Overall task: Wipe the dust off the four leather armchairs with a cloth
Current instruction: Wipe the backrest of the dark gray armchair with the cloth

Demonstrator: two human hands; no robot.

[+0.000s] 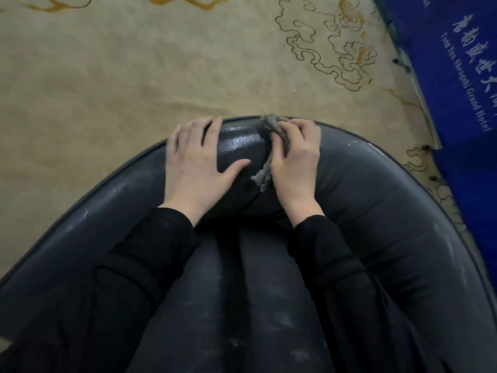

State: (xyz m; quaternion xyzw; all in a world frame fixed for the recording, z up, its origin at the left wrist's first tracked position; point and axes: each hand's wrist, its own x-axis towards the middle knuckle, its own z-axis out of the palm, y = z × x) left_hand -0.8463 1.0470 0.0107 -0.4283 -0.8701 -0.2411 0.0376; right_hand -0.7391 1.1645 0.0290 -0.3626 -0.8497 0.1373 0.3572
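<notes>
A dark grey leather armchair point(376, 200) with a curved, padded back fills the lower part of the view, seen from above. Pale dust streaks show on its rim and on the seat panels. My left hand point(193, 168) lies flat, fingers spread, on top of the backrest at its middle. Just to the right, my right hand point(294, 162) presses a crumpled grey cloth point(269, 152) against the backrest top; the cloth sticks out above and below my fingers. The strip of leather between my hands looks glossy. Black sleeves cover both forearms.
Beyond the chair lies beige carpet point(134, 76) with gold and dark cloud patterns. A blue board with white lettering point(457, 63) stands along the right edge, close to the chair's right side.
</notes>
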